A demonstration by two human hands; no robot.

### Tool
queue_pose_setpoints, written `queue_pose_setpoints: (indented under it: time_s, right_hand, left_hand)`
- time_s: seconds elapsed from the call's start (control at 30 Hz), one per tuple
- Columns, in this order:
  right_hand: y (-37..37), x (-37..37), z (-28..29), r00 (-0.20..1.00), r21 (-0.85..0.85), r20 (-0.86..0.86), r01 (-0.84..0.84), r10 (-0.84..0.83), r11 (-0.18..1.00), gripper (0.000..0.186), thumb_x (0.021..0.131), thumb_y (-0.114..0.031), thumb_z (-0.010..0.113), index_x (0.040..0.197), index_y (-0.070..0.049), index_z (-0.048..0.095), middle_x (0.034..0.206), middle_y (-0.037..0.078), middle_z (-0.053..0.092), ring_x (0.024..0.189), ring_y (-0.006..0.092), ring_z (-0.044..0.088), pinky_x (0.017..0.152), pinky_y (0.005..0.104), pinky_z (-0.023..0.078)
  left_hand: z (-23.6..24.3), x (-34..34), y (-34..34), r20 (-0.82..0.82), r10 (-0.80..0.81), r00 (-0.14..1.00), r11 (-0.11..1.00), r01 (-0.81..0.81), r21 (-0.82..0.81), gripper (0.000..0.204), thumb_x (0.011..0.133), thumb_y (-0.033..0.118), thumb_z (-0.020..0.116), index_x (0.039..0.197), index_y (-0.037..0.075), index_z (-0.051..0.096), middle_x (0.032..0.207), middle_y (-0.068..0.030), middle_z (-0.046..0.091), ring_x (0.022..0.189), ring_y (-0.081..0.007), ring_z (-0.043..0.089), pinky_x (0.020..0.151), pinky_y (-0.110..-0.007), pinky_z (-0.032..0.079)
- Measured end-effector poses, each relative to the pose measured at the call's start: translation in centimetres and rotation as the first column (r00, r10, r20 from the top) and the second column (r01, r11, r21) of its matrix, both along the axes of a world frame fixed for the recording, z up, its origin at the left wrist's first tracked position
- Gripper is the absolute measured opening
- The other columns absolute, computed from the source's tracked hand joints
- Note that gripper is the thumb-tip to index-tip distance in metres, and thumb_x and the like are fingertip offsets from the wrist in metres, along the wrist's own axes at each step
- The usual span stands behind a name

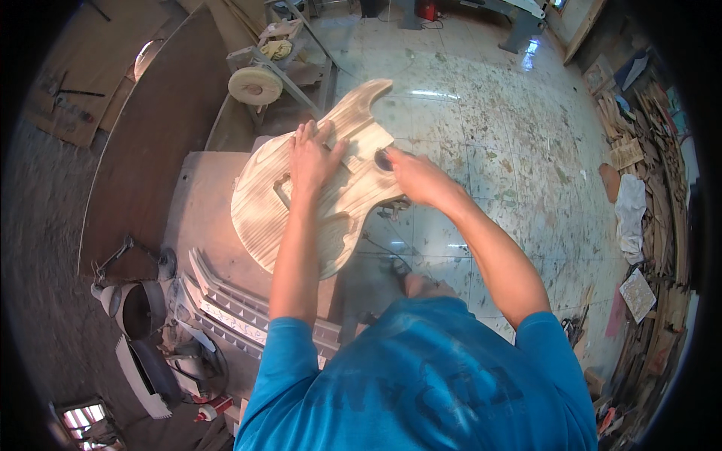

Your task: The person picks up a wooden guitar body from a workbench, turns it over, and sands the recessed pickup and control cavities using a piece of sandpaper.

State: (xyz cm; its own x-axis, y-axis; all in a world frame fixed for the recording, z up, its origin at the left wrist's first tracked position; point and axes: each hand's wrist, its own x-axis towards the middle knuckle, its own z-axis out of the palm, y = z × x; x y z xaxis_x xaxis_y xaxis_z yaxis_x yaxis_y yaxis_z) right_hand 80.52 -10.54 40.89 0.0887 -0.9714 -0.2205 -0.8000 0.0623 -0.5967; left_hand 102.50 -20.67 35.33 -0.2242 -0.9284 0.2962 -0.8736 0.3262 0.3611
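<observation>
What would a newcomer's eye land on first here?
The pale striped wooden guitar body at centre, with the left hand spread on it and the right hand at its right edge. Next, the blue cloth shirt at bottom, then the dark-spotted tiled floor at right.

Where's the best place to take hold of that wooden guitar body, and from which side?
Probably by the curved horn at the far end of the guitar body, coming from the right: it narrows there, juts out, and neither the left hand nor the right hand covers it.
</observation>
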Motion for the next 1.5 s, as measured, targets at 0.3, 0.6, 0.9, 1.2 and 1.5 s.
queue_pose_setpoints:
  time_s: [0.3, 0.6, 0.9, 1.2, 1.5]
  right_hand:
    - [1.0, 0.0, 0.0, 0.999, -0.097, 0.033, 0.034, -0.031, 0.995, 0.041, 0.104, -0.013, 0.039, 0.144, -0.007, 0.046, 0.109, 0.033, 0.069, 0.102, 0.0500, 0.067, 0.086, 0.0558, 0.054]
    - [1.0, 0.7, -0.4, 0.999, -0.087, -0.037, 0.009, -0.012, 0.996, 0.047, 0.095, 0.001, 0.043, 0.143, -0.001, 0.046, 0.102, 0.036, 0.068, 0.098, 0.0502, 0.068, 0.083, 0.0568, 0.054]
    - [0.0, 0.4, -0.5, 0.997, -0.083, -0.050, -0.056, 0.052, 0.995, 0.047, 0.092, 0.003, 0.044, 0.138, 0.000, 0.050, 0.103, 0.037, 0.067, 0.099, 0.0490, 0.068, 0.084, 0.0563, 0.054]
    - [1.1, 0.6, 0.2, 0.999, -0.080, 0.019, 0.033, -0.032, 0.996, 0.042, 0.098, -0.002, 0.040, 0.138, 0.000, 0.049, 0.105, 0.037, 0.067, 0.101, 0.0501, 0.068, 0.085, 0.0561, 0.054]
    - [1.1, 0.9, 0.9, 1.000, -0.073, -0.013, 0.006, -0.007, 0.997, 0.042, 0.096, 0.001, 0.041, 0.137, 0.002, 0.051, 0.102, 0.036, 0.068, 0.099, 0.0488, 0.069, 0.085, 0.0555, 0.055]
  left_hand:
    - [0.2, 0.0, 0.0, -0.031, -0.001, 1.000, 1.000, 0.002, 0.018, 0.068, 0.090, 0.055, 0.066, 0.144, 0.014, 0.060, 0.155, -0.0211, 0.047, 0.149, -0.0363, 0.035, 0.123, -0.049, 0.023]
    - [0.1, 0.2, -0.1, -0.023, 0.002, 1.000, 1.000, -0.002, 0.011, 0.068, 0.090, 0.055, 0.067, 0.143, 0.013, 0.061, 0.154, -0.0210, 0.047, 0.148, -0.0366, 0.037, 0.122, -0.050, 0.024]
    - [-0.6, 0.3, -0.5, -0.007, 0.001, 1.000, 1.000, -0.001, -0.011, 0.066, 0.090, 0.054, 0.066, 0.142, 0.013, 0.062, 0.153, -0.0214, 0.048, 0.147, -0.0374, 0.038, 0.121, -0.050, 0.026]
    - [0.0, 0.3, -0.3, -0.022, 0.003, 1.000, 1.000, -0.002, 0.022, 0.068, 0.090, 0.055, 0.066, 0.143, 0.013, 0.061, 0.154, -0.0211, 0.047, 0.148, -0.0365, 0.037, 0.122, -0.050, 0.025]
    - [-0.1, 0.4, -0.2, -0.022, 0.005, 1.000, 1.000, -0.005, 0.021, 0.069, 0.089, 0.056, 0.067, 0.143, 0.014, 0.061, 0.154, -0.0214, 0.048, 0.148, -0.0367, 0.037, 0.123, -0.050, 0.024]
